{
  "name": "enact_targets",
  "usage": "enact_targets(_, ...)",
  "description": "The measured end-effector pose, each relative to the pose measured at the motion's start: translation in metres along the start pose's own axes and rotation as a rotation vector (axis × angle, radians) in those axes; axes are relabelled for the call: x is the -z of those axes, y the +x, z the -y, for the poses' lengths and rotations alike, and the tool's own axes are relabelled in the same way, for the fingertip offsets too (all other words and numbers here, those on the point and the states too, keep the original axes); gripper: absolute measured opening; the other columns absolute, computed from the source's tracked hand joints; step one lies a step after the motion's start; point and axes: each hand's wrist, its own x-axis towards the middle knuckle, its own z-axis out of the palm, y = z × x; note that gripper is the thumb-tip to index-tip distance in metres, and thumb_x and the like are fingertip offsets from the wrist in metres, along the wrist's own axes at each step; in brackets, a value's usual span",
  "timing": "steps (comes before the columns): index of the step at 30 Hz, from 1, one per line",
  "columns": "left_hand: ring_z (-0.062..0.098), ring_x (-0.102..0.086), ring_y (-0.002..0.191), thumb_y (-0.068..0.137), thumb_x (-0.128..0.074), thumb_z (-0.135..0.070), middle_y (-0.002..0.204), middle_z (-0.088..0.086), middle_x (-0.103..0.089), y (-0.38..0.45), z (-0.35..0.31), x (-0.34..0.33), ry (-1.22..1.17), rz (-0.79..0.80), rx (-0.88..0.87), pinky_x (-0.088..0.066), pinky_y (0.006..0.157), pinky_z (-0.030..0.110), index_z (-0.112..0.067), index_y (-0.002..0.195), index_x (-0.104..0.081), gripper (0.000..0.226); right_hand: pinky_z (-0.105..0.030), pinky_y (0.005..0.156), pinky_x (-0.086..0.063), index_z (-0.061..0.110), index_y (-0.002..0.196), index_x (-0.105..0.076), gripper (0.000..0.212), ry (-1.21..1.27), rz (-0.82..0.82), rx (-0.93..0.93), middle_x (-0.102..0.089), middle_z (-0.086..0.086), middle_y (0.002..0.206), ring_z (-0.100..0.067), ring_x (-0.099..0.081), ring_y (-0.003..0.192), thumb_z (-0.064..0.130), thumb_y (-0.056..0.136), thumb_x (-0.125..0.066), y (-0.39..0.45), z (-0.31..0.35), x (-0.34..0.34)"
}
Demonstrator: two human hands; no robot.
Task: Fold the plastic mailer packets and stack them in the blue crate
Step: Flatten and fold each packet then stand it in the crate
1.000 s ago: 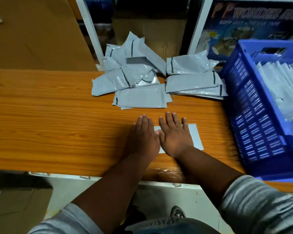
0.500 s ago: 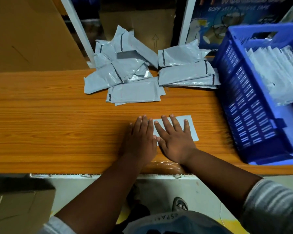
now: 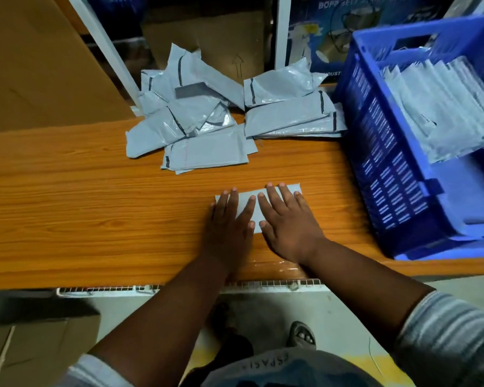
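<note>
Both forearms reach forward from striped sleeves, converging toward the middle. The left hand (image 3: 227, 222) lies palm down, fingers straight and slightly spread, thumb beside the right hand's thumb. The right hand (image 3: 288, 222) lies likewise flat, fingers fanned and angled a little leftward. Neither hand curls or pinches; both press downward.

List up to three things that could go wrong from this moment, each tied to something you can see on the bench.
1. The folded packet may spring open once the flat left hand and right hand lift.
2. The loose pile of packets at the back edge could slip behind the wooden bench.
3. Leaning packets in the blue crate may topple when another is added.
</note>
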Motion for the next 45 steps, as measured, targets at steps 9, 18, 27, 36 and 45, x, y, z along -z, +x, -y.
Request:
enact_targets(9, 0.037, -0.017, 0.163, 0.106, -0.046, -0.039, 0.177, 0.015, -0.018, 0.005, -0.035, 0.014, 0.081, -0.053, -0.158, -0.022, 0.128, 0.062, -0.019, 0.17, -0.025, 0.07, -0.053, 0.133, -0.009, 0.02, 0.168, -0.029, 0.063, 0.258, -0.015, 0.082, -0.011, -0.01, 0.179, -0.031, -0.002, 0.165, 0.045, 0.111, -0.033, -0.009, -0.045, 0.015)
enact_targets(18, 0.037, -0.042, 0.153, 0.102, -0.045, -0.039, 0.166, 0.013, -0.044, 0.021, -0.021, 0.017, -0.176, -0.018, -0.148, -0.043, 0.117, 0.062, -0.01, 0.159, -0.047, 0.063, -0.057, 0.131, -0.015, 0.015, 0.168, -0.027, 0.072, -0.023, 0.0, 0.025, -0.024, -0.015, 0.174, -0.034, -0.017, 0.163, 0.052, 0.107, -0.029, 0.0, -0.031, 0.023)
enact_targets(27, 0.036, -0.015, 0.164, 0.1, -0.02, -0.08, 0.178, 0.011, -0.014, -0.012, 0.047, 0.01, 0.004, 0.112, 0.044, -0.02, 0.128, 0.063, -0.016, 0.169, -0.016, 0.095, -0.054, 0.132, 0.001, 0.033, 0.171, 0.005, 0.079, 0.005, 0.095, -0.058, 0.017, -0.002, 0.178, -0.027, 0.017, 0.164, 0.075, 0.105, -0.011, -0.012, -0.057, 0.016)
enact_targets(36, 0.027, -0.015, 0.165, 0.099, -0.037, -0.044, 0.177, 0.01, -0.022, 0.027, -0.011, 0.024, -0.079, 0.085, -0.125, -0.019, 0.129, 0.06, -0.01, 0.17, -0.019, 0.08, -0.064, 0.129, -0.009, 0.025, 0.172, -0.006, 0.077, 0.019, 0.098, 0.127, -0.006, -0.004, 0.18, -0.024, 0.001, 0.166, 0.053, 0.102, -0.021, 0.019, -0.008, 0.019)
enact_targets(45, 0.038, -0.013, 0.164, 0.094, -0.045, -0.077, 0.177, 0.014, -0.013, 0.007, 0.051, 0.02, -0.007, 0.032, -0.084, -0.017, 0.128, 0.065, -0.012, 0.17, -0.018, 0.103, -0.061, 0.131, -0.001, 0.027, 0.171, 0.008, 0.098, -0.051, 0.088, -0.114, 0.018, -0.011, 0.177, -0.032, 0.017, 0.164, 0.082, 0.098, -0.029, -0.005, -0.035, 0.029)
